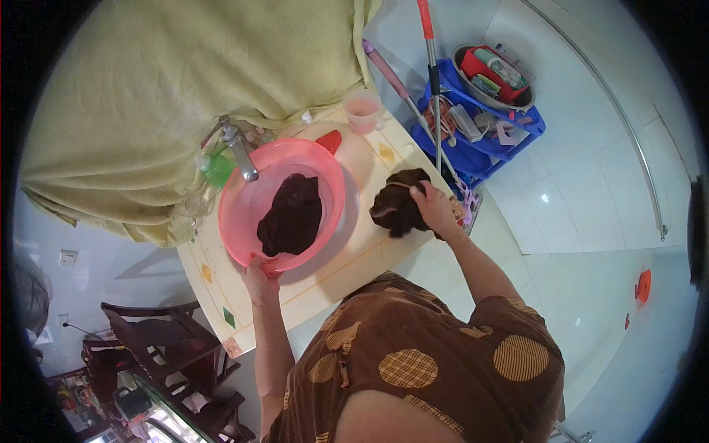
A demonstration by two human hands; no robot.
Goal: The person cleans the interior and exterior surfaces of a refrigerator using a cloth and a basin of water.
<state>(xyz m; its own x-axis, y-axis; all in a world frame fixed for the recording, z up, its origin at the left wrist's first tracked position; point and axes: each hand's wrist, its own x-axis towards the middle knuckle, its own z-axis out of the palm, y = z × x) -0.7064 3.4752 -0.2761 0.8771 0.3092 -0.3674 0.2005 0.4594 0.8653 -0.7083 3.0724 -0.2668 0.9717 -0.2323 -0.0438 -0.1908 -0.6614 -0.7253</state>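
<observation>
A pink plastic basin [229, 221] stands on the cream tiled counter [310, 290], tilted slightly under a metal faucet [239, 148]. Inside it lies a dark brown, wet-looking cloth [293, 213]. My left hand [261, 279] grips the basin's near rim, thumb over the edge. To the right, my right hand [435, 207] rests on a bunched dark cloth [394, 207] at the counter's right side, fingers closed over its folds. Whether that cloth is lifted off the surface I cannot tell.
Behind the basin sit a green bottle [219, 169], a red object [329, 142] and a translucent pink cup [363, 111]. A yellow-green curtain [210, 66] hangs at the back. Mop handles [432, 72] lean beside a blue rack [476, 149]. Dark wooden chairs [171, 343] stand lower left.
</observation>
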